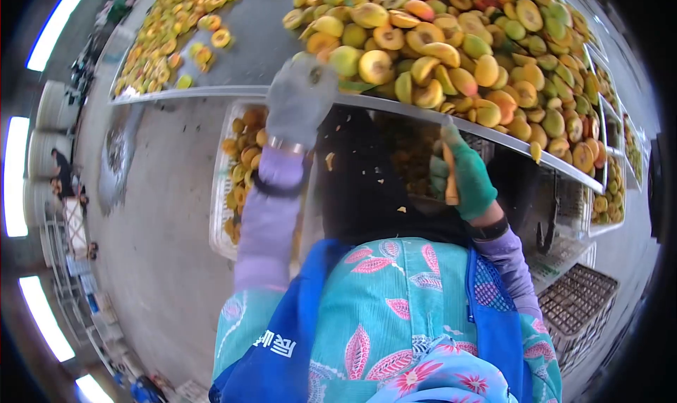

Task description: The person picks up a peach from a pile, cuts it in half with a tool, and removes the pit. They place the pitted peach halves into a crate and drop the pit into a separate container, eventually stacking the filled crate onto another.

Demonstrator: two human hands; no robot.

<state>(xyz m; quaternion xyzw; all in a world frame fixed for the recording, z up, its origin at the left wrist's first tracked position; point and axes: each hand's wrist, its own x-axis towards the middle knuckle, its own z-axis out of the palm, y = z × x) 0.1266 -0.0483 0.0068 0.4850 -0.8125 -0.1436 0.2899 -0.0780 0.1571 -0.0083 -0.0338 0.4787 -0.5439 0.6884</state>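
My left hand, in a grey glove, is at the metal table's near edge, beside a heap of halved peaches. It is blurred, and its fingertips are hard to make out against the fruit. A small dark spot shows on the glove. My right hand, in a green glove, is closed around a wooden-handled knife below the table edge. The handle points down toward my lap, and the blade is mostly hidden. Yellow and orange cut faces show on many peach halves, some with hollow centres.
More peach pieces are spread on the table's left part. Below the edge, a white crate of peaches stands left of my legs. Brown crates are at the right. Fruit scraps lie on my dark trousers.
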